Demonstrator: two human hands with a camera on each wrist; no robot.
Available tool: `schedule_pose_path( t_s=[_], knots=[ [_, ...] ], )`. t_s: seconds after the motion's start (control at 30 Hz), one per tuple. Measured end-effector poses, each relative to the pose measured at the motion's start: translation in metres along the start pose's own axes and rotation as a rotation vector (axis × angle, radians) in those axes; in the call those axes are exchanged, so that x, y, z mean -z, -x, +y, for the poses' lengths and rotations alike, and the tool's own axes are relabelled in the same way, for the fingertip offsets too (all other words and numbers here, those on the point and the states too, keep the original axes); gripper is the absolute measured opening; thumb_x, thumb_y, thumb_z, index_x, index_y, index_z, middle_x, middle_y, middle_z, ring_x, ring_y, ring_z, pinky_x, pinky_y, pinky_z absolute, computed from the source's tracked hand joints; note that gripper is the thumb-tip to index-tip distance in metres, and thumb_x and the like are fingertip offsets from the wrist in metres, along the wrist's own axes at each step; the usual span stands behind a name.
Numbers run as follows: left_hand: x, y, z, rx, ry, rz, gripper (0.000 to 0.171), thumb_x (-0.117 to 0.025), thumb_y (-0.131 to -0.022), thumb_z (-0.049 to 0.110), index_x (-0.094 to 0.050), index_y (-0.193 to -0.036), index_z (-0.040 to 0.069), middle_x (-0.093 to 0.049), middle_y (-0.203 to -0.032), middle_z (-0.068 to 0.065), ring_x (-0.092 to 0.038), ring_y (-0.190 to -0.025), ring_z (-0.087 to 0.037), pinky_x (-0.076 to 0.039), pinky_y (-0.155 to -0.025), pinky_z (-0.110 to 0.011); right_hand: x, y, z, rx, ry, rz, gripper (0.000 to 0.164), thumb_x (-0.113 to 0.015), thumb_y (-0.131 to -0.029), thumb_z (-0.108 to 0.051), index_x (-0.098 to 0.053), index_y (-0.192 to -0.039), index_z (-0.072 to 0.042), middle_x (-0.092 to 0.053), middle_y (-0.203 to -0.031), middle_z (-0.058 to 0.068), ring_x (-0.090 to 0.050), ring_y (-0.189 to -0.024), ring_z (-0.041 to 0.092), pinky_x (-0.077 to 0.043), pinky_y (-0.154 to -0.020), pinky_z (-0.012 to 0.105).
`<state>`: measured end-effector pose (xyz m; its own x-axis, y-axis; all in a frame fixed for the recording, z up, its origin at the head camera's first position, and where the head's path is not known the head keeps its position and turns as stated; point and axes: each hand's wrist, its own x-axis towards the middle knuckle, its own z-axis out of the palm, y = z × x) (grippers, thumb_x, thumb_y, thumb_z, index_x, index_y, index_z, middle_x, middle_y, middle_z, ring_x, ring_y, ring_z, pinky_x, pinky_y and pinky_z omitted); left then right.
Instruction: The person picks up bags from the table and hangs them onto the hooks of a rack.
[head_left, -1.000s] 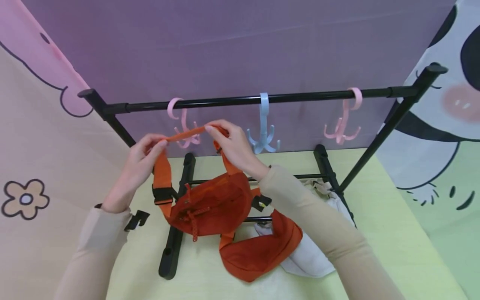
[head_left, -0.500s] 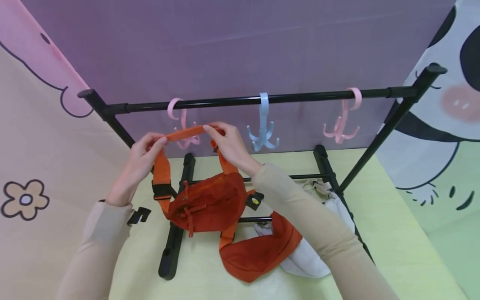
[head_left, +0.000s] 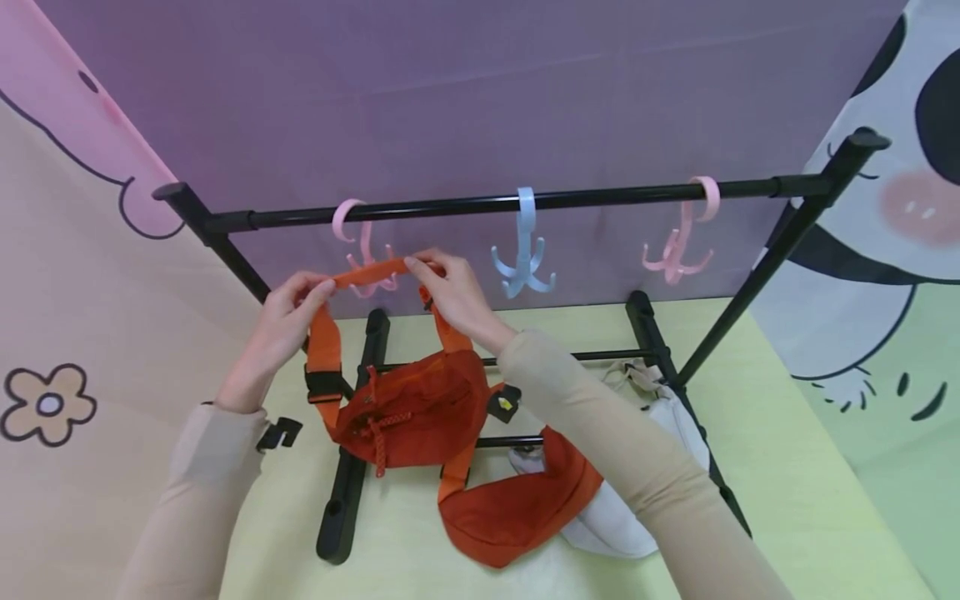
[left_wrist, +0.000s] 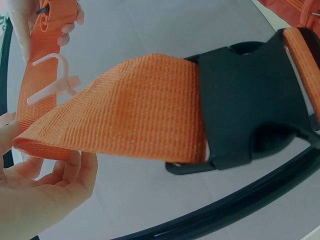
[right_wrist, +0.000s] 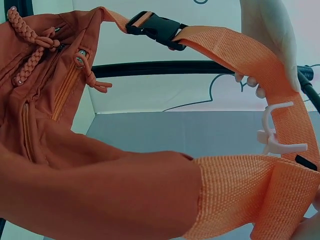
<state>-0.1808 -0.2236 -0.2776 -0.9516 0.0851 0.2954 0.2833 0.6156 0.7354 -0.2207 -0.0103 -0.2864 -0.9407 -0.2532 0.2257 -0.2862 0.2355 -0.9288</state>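
An orange-red waist bag (head_left: 420, 412) hangs by its orange webbing strap (head_left: 370, 272) below both hands. My left hand (head_left: 279, 323) pinches the strap between thumb and fingers. To its right, my right hand (head_left: 459, 298) pinches another part, so a short stretch runs between them. This stretch crosses the prongs of the left pink hook (head_left: 365, 242); in the left wrist view the pink hook (left_wrist: 59, 82) overlaps the strap. Whether they touch I cannot tell. A black side-release buckle (left_wrist: 252, 105), fastened, sits on the strap below my left hand.
A black rack bar (head_left: 442, 207) carries the hooks, including a blue hook (head_left: 524, 250) in the middle and another pink hook (head_left: 678, 242) at right. Below, a second orange-red bag (head_left: 517, 517) and a pale grey bag (head_left: 618, 521) lie on the light table (head_left: 810, 500).
My right hand and the waist bag have shifted slightly left and the right hand is a little lower. Both hands keep their hold on the strap.
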Motion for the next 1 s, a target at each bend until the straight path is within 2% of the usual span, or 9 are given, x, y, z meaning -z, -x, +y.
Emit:
schedule_pose_path(
  t_s=[0.1, 0.27, 0.67, 1.0],
  knots=[
    [0.000, -0.001, -0.002, -0.012, -0.009, 0.002, 0.034, -0.045, -0.093, 0.027, -0.054, -0.101, -0.005, -0.046, -0.075, -0.008, -0.037, -0.052, -0.008, -0.032, -0.045, -0.021, -0.001, -0.001, 0.002, -0.008, -0.008, -0.005, 0.031, -0.048, -0.091, -0.030, -0.059, -0.112, -0.010, -0.052, -0.073, 0.006, -0.038, -0.053, 0.016, -0.031, -0.049, 0.025],
    [-0.001, -0.002, -0.005, -0.008, -0.029, -0.008, 0.037, -0.043, -0.093, 0.029, -0.054, -0.101, -0.005, -0.047, -0.078, -0.010, -0.038, -0.056, -0.010, -0.032, -0.048, -0.022, -0.003, -0.003, 0.007, -0.019, -0.009, -0.010, 0.032, -0.048, -0.091, -0.032, -0.059, -0.112, -0.010, -0.058, -0.085, 0.007, -0.043, -0.061, 0.017, -0.035, -0.054, 0.024],
    [-0.001, -0.001, -0.012, 0.020, -0.057, -0.025, 0.041, -0.041, -0.094, 0.032, -0.053, -0.105, -0.005, -0.048, -0.082, -0.012, -0.039, -0.064, -0.013, -0.032, -0.053, -0.022, -0.007, -0.003, 0.014, -0.020, 0.022, -0.030, 0.035, -0.046, -0.091, -0.036, -0.058, -0.114, -0.012, -0.060, -0.103, 0.002, -0.052, -0.084, 0.014, -0.043, -0.075, 0.026],
    [-0.003, 0.000, -0.017, 0.035, -0.024, -0.048, 0.042, -0.044, -0.092, 0.032, -0.049, -0.116, -0.002, -0.051, -0.095, -0.012, -0.046, -0.076, -0.017, -0.039, -0.054, -0.019, -0.007, -0.006, 0.022, -0.002, 0.062, -0.090, 0.036, -0.047, -0.091, -0.034, -0.054, -0.118, -0.012, -0.058, -0.102, 0.004, -0.052, -0.084, 0.015, -0.043, -0.072, 0.025]
  ],
)
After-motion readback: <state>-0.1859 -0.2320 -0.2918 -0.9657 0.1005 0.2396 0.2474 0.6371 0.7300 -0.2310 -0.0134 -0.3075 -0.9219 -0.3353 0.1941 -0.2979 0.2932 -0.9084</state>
